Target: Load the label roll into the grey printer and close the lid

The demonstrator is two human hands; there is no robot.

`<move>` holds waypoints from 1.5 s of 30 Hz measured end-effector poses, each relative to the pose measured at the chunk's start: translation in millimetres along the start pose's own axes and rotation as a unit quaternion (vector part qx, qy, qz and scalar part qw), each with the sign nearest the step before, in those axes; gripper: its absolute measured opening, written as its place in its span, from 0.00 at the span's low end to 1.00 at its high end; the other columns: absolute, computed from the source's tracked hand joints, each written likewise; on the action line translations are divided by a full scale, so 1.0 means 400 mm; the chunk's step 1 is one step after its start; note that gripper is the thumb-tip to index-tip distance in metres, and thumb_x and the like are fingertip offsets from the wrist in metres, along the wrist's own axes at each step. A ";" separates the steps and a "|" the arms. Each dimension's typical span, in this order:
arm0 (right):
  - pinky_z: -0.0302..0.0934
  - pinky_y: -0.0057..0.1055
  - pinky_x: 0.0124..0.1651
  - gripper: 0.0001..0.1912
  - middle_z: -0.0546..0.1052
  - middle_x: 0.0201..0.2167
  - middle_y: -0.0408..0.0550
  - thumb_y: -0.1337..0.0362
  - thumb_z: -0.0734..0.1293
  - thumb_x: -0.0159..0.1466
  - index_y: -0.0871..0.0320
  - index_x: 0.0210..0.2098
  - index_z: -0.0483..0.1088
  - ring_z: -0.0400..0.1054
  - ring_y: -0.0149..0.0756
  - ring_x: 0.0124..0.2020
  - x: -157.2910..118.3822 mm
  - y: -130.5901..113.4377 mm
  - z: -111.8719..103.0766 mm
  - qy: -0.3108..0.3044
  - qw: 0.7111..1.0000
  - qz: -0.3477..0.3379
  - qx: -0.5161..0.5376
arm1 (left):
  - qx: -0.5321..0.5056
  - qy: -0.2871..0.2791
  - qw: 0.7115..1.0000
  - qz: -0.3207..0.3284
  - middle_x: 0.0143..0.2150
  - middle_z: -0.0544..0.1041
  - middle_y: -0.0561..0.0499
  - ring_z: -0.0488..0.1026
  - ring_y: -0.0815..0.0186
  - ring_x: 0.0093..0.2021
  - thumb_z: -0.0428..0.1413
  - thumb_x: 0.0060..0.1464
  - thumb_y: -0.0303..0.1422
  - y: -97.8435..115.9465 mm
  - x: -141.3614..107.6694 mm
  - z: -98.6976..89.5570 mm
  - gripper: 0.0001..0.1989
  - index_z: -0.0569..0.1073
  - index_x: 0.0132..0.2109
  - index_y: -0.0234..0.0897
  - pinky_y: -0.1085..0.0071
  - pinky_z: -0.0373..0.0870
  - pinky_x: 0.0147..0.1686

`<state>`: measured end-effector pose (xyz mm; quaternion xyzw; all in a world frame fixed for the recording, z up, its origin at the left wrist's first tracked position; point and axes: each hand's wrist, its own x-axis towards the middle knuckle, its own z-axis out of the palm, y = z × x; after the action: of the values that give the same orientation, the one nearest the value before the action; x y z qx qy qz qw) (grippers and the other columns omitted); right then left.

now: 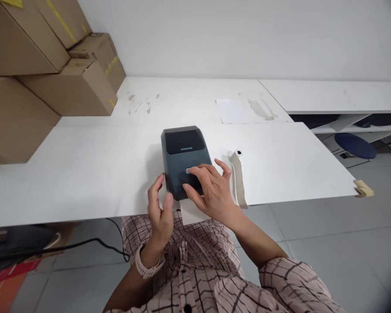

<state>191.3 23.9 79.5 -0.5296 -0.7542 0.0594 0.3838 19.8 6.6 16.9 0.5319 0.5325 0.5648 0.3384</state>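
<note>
Head cam view, looking down at my own two hands: the dark machine (180,163) is sitting on the white counter (280,161), close to the front edge and pretty much dead ahead of me. It's right under my right hand (211,193), which has its fingers spread over the near half of the top. The index fingertip is at the little light button (187,170), though I can't tell if it's actually pushed in. Thumb's lower down, toward the front end, and my pinky sticks up off the right side.

Left hand (160,215) is just beside the machine's left side, thumb and fingers apart, loosely curled and not pinching anything. Can't really say if a fingertip touches the casing.

A white paper strip (193,213) pokes out from the front end, past the counter edge and partly behind my right hand. Just right of that hand is a paper roll (239,176), its tail unrolled toward me. Cardboard boxes (74,84) are stacked off to the left, and a white sheet (231,111) lies farther back.
</note>
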 end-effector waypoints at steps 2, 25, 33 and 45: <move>0.45 0.62 0.76 0.17 0.82 0.48 0.47 0.54 0.68 0.72 0.43 0.60 0.69 0.74 0.53 0.59 -0.023 0.012 0.010 0.021 0.998 0.012 0.058 | -0.028 -0.053 0.998 -0.023 0.79 0.60 0.42 0.59 0.52 0.77 0.52 0.72 0.45 -0.006 -0.005 0.014 0.31 0.60 0.76 0.46 0.56 0.62 0.73; 0.36 0.62 0.81 0.37 0.54 0.80 0.40 0.35 0.57 0.74 0.37 0.77 0.53 0.40 0.52 0.82 0.105 0.056 -0.079 0.080 0.970 0.075 0.217 | -0.102 -0.023 0.993 0.058 0.74 0.70 0.46 0.62 0.51 0.77 0.55 0.67 0.45 0.028 0.244 0.043 0.27 0.71 0.70 0.46 0.53 0.60 0.75; 0.40 0.67 0.77 0.43 0.54 0.80 0.47 0.32 0.55 0.72 0.40 0.79 0.44 0.43 0.61 0.81 0.419 0.141 -0.072 0.082 0.990 -0.002 0.114 | -0.040 -0.124 0.987 -0.093 0.77 0.65 0.40 0.66 0.46 0.74 0.61 0.52 0.27 -0.042 0.295 0.069 0.43 0.62 0.75 0.42 0.52 0.69 0.69; 0.65 0.56 0.59 0.35 0.82 0.54 0.59 0.55 0.69 0.66 0.52 0.71 0.66 0.75 0.60 0.55 0.341 0.163 0.068 -0.220 0.965 -0.131 -0.057 | 0.004 -0.107 0.991 -0.085 0.62 0.81 0.40 0.77 0.47 0.63 0.60 0.47 0.23 -0.060 0.327 0.074 0.39 0.72 0.68 0.38 0.54 0.75 0.62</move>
<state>203.1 175.7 98.5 -0.4208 -0.8851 0.0803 0.1817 17.2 142.8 21.2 0.5434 0.5391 0.4718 0.4376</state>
